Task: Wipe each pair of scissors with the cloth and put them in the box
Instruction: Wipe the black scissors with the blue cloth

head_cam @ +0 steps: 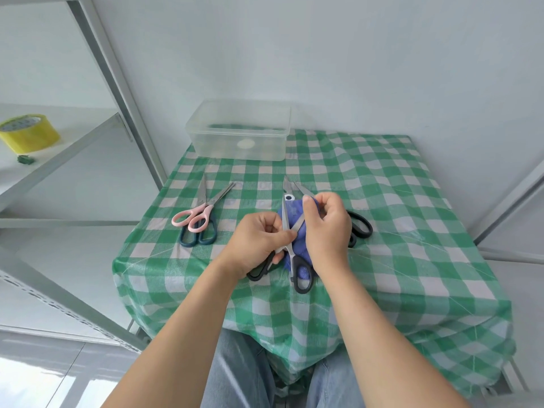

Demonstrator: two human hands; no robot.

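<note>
My left hand (259,240) grips a pair of black-handled scissors (300,275) near the pivot, blades spread open and pointing away. My right hand (326,225) holds a blue cloth (291,213) around one blade. Behind my right hand lies another black-handled pair (360,226), its blades sticking out past the cloth. A pink-handled pair (195,216) lies on top of a dark teal-handled pair (198,237) at the left. A clear plastic box (238,134) stands at the table's far edge.
The small table wears a green-and-white checked cover (382,201) and stands against a white wall. A metal shelf (73,142) at the left holds a roll of yellow tape (28,132). My knees sit under the near edge.
</note>
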